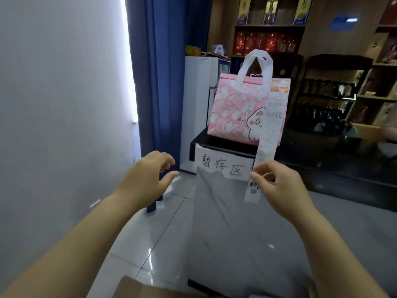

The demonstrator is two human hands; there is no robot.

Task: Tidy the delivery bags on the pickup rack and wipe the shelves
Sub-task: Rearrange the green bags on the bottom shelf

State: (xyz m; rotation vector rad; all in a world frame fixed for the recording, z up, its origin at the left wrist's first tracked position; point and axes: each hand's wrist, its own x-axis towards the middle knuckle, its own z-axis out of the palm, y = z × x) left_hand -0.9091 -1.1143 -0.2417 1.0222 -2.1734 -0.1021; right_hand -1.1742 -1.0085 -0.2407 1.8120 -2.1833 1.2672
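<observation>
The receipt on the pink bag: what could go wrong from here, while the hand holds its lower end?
1. The right hand pinches the receipt near its lower end; a pull may tear it or detach it from the pink bag.
2. The bag stands near the front edge of the black shelf, and the left hand does not hold it, so a pull might tip it forward.

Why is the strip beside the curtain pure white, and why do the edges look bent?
Head view: daylight beside the blue curtain overexposes to white; the wide-angle lens bows the wooden shelves; floor tiles carry small glare spots; the right hand pinching the receipt looks soft.
</observation>
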